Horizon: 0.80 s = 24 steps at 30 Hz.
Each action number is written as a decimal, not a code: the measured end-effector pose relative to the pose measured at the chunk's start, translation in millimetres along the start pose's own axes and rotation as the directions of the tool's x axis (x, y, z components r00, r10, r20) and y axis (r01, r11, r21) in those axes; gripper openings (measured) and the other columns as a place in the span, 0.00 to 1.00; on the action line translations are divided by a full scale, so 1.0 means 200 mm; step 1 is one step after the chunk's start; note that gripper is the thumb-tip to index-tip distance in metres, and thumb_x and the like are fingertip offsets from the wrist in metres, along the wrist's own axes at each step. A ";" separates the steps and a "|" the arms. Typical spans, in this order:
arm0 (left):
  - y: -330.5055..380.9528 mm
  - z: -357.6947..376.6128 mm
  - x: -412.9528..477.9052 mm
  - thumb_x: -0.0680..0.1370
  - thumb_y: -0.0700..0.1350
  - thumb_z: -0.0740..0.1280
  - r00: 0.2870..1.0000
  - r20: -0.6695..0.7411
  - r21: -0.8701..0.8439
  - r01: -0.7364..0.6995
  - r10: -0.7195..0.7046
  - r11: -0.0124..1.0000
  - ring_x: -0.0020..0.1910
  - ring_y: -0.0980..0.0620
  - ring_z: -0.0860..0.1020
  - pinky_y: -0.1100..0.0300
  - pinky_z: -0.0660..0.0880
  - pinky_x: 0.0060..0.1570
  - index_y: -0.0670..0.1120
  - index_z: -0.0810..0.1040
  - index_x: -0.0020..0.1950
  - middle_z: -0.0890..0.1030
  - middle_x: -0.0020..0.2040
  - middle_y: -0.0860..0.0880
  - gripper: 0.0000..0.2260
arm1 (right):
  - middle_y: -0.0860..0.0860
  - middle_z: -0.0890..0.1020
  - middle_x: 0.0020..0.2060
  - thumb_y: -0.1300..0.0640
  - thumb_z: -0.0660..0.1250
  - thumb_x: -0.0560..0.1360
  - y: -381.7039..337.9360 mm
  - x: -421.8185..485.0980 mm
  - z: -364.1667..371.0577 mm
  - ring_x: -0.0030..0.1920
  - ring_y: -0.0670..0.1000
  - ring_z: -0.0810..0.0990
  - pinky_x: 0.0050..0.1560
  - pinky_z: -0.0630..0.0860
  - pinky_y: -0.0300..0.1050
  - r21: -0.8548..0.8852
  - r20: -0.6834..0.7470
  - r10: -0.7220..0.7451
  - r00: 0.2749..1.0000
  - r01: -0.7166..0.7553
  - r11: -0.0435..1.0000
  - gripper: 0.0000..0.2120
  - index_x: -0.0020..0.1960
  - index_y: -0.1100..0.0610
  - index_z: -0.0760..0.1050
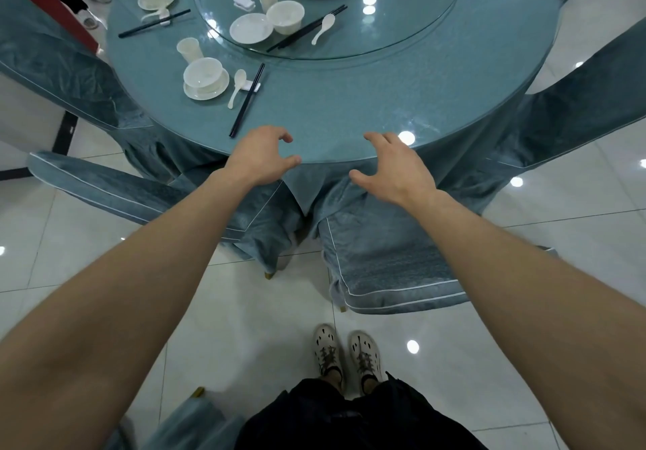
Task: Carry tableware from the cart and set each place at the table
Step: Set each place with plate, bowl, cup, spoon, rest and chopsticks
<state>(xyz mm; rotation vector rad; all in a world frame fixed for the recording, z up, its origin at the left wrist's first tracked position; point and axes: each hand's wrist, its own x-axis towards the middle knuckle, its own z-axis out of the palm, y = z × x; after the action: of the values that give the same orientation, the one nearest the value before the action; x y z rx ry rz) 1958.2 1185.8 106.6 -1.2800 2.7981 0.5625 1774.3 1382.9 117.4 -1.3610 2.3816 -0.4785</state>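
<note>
Chopsticks (246,100) near left fingers (280,134), apart

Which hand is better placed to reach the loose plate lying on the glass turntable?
Probably the left hand. The plate lies roughly straight ahead of it on the turntable; the right hand would have to reach across. Both hover empty, fingers loosely curled, at the table's near edge.
</note>
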 end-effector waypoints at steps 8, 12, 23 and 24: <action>-0.02 0.00 0.00 0.78 0.59 0.74 1.000 -0.002 0.005 -0.015 0.015 1.000 0.68 0.47 0.78 0.46 0.76 0.68 0.49 0.79 0.70 0.80 0.70 0.48 0.23 | 0.54 0.71 0.75 0.41 0.71 0.78 0.01 0.00 0.00 0.70 0.58 0.75 0.69 0.75 0.55 -0.005 -0.002 -0.007 1.000 0.007 1.000 0.38 0.82 0.53 0.62; -0.02 0.00 0.00 0.78 0.59 0.74 1.000 0.001 0.010 -0.013 0.013 1.000 0.68 0.47 0.78 0.46 0.76 0.68 0.50 0.79 0.69 0.80 0.70 0.49 0.23 | 0.54 0.71 0.75 0.41 0.71 0.78 0.01 0.00 -0.01 0.70 0.58 0.75 0.69 0.75 0.54 -0.006 -0.001 -0.009 1.000 0.009 1.000 0.38 0.82 0.52 0.62; -0.03 0.00 0.01 0.78 0.59 0.74 1.000 0.008 0.005 -0.002 0.002 1.000 0.67 0.48 0.79 0.45 0.77 0.67 0.50 0.79 0.70 0.80 0.70 0.49 0.24 | 0.54 0.70 0.76 0.41 0.71 0.79 0.00 0.01 -0.01 0.72 0.58 0.74 0.69 0.74 0.54 -0.017 0.008 -0.014 1.000 0.014 1.000 0.38 0.83 0.53 0.61; -0.03 0.00 0.01 0.78 0.59 0.74 1.000 0.008 0.001 0.002 -0.002 1.000 0.67 0.48 0.79 0.45 0.77 0.67 0.50 0.79 0.70 0.80 0.70 0.49 0.24 | 0.54 0.69 0.76 0.42 0.71 0.79 -0.01 0.01 -0.01 0.72 0.58 0.74 0.69 0.74 0.54 -0.017 0.009 -0.014 1.000 0.014 1.000 0.38 0.83 0.53 0.61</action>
<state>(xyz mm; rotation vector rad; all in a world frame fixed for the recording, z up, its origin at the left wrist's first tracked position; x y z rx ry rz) 1960.9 1181.5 105.3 -1.2774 2.7898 0.5649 1773.5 1380.6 118.5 -1.3846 2.3758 -0.4557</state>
